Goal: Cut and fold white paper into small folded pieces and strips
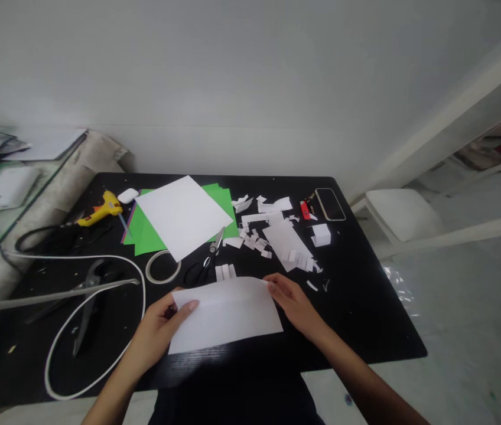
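A white sheet of paper (228,316) is held between both hands over the front edge of the black table. My left hand (162,321) grips its left side, thumb on top and fingers behind. At the upper right corner, my right hand (292,301) pinches the sheet between thumb and fingers. Just beyond the sheet lie small folded white strips (225,272), scissors (206,260) and a roll of tape (163,267). A large white sheet (184,215) rests on green paper (146,236) farther back.
Paper scraps (254,242) and a white piece (288,242) lie right of centre, near a red lighter (305,210), a small white paper box (321,235) and a phone (330,205). At left are a yellow glue gun (102,209), a looped white cable (144,295) and larger scissors (85,313).
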`<action>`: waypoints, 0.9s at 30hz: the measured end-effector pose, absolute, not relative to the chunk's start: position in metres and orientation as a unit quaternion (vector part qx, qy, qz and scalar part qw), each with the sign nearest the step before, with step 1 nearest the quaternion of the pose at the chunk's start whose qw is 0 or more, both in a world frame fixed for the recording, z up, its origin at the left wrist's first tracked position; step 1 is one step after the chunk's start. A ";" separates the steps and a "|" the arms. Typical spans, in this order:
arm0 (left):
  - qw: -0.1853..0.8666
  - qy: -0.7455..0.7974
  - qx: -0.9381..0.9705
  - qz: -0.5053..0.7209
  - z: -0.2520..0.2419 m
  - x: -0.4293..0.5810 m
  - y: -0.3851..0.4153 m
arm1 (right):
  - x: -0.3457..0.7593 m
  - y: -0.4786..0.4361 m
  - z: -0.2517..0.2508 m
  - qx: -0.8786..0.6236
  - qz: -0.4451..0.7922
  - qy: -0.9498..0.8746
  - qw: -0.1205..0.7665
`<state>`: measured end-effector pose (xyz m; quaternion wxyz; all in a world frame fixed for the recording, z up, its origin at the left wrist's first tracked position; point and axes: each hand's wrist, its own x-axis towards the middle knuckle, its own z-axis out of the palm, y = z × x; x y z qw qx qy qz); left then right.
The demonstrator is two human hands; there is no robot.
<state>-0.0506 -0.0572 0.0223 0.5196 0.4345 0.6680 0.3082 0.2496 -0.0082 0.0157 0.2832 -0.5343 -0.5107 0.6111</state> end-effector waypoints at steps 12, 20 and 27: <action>0.495 0.671 0.463 0.302 0.016 -0.047 -0.048 | 0.250 -0.005 0.019 -0.471 0.755 -0.315 0.330; 0.512 0.662 0.371 0.402 0.009 -0.044 -0.046 | 0.248 -0.001 0.015 -0.548 0.659 -0.387 0.339; 0.378 0.649 0.505 0.425 0.009 -0.049 -0.045 | 0.245 -0.003 0.012 -0.567 0.519 -0.498 0.402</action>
